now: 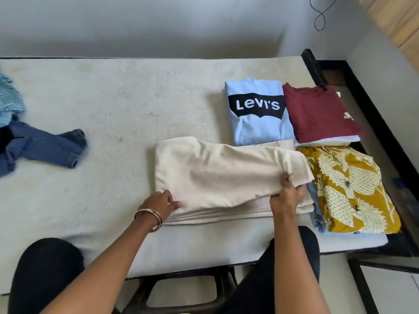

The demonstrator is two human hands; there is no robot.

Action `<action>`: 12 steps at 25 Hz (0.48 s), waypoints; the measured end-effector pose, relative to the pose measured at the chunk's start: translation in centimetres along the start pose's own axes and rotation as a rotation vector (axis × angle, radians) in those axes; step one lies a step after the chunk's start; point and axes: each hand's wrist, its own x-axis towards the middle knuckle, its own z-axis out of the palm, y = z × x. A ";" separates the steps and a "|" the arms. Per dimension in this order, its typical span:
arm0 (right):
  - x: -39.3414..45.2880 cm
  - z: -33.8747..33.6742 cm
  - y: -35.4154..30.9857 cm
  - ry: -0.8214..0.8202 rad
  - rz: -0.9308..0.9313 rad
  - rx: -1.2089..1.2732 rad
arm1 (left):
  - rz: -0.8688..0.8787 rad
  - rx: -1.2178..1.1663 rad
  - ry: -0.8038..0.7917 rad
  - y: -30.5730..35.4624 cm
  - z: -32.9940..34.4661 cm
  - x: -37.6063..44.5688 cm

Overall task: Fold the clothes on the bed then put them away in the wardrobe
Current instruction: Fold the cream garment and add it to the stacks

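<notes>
Bed (95, 91): bare off-white mattress, fills most of the view, black frame showing along the right side and near edge. Wide open stretch of mattress in the middle and far-left, between the left pile and the folded stacks.

Cream garment (217, 173): near-centre of the bed, partly folded, top layer doubled over a ribbed lower layer. Its right end touches the yellow stack.

Left hand (162, 203) presses flat on the garment's near-left corner, fingers straight and close together, bangles on the wrist. Right hand (286, 196) grips the garment's right end, fingers curled round bunched cloth, lifting it slightly.

Folded stacks, right side of the bed:
- light-blue Levi's shirt (258, 112), far, flat
- maroon shirt (319, 114), just beside it, on top of paler folded items, close to the right mattress edge
- yellow patterned shirt (353, 189), nearest, on top of a denim piece, at the near-right corner

Unfolded: blue jeans (45, 146) and a teal patterned cloth (10, 98), heaped at the left edge, well apart from the rest.

No wardrobe in view.
</notes>
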 end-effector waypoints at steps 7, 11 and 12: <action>2.7 -3.5 0.2 0.323 0.186 -0.326 | -0.085 -0.007 0.042 0.7 1.1 -0.2; -2.4 1.4 1.7 0.484 -0.144 -1.295 | -0.341 -0.315 0.185 -0.1 0.8 0.9; -4.0 2.7 2.6 0.314 -0.269 -1.438 | -0.389 -0.456 0.157 0.3 0.5 0.7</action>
